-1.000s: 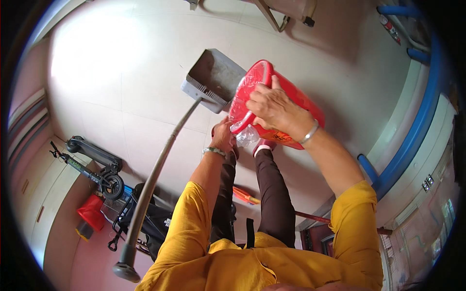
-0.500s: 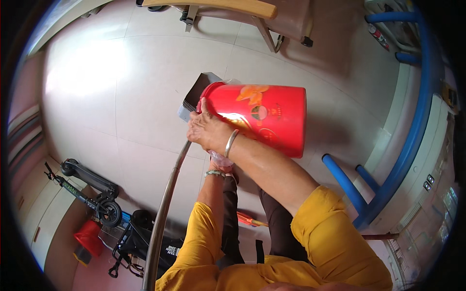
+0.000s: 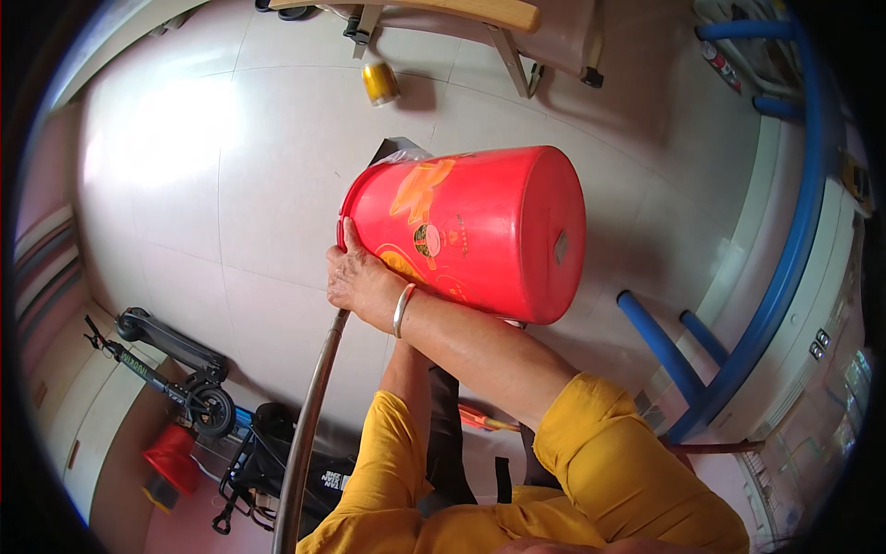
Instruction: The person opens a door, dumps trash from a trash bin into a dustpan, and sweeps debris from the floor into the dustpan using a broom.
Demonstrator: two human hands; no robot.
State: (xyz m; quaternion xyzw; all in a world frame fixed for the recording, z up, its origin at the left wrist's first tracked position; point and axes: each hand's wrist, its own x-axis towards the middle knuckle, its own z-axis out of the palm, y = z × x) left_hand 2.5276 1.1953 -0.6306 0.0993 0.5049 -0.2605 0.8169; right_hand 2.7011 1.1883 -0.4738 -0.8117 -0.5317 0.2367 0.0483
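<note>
From here I have the right hand (image 3: 360, 279) clamped on the red bucket (image 3: 461, 235), tipped sideways over the dustpan (image 3: 397, 147); the left hand is hidden, its grip I can't tell; the step looks like emptying, calling for a steady hold; beyond, pale floor (image 3: 286, 194), yellow can (image 3: 379, 84), chair (image 3: 512, 13).

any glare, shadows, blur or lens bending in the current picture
Head view: bright glare washes out the floor at upper left; head view: soft shadow lies right of the red bucket; head view: the yellow cylinder looks slightly blurred; head view: dark fisheye corners, with the blue bar curving near the rim.
</note>
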